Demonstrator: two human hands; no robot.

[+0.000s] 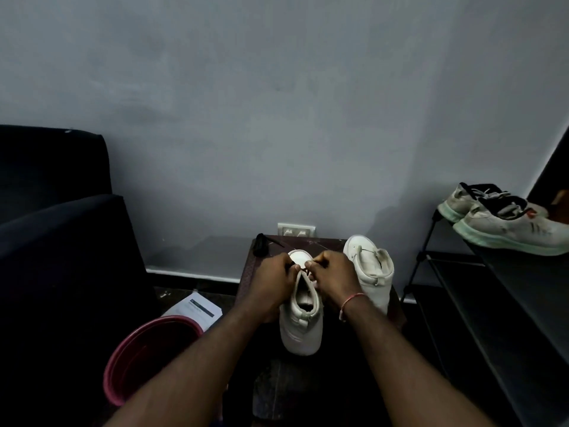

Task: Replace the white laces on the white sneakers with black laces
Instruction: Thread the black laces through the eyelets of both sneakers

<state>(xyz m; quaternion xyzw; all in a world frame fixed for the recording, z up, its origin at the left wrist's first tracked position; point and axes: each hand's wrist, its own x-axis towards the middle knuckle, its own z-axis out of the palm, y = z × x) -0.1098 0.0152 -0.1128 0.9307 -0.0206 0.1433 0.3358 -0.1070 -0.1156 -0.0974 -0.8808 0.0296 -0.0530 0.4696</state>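
1. Left hand point(271, 278): fingers curled, pinching a thin black lace point(290, 267) that is mostly hidden.
2. Right hand point(334, 277): fingers curled; what they hold cannot be told.
3. White sneaker point(303, 318): directly under both sets of fingertips, eyelets covered.
4. Second sneaker point(369, 266): just beside the right fingers.
5. Dark bundle point(261, 244): beyond the left fingers, blurred.

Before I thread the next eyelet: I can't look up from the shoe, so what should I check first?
1. Left hand and right hand grip the near sneaker at its front: ok.
2. Near sneaker upright on the table: ok.
3. Working lace end in grasp: cannot tell.
4. Spare black lace on the table's far left corner: ok.
5. Second sneaker upright on the table, to the right: ok.
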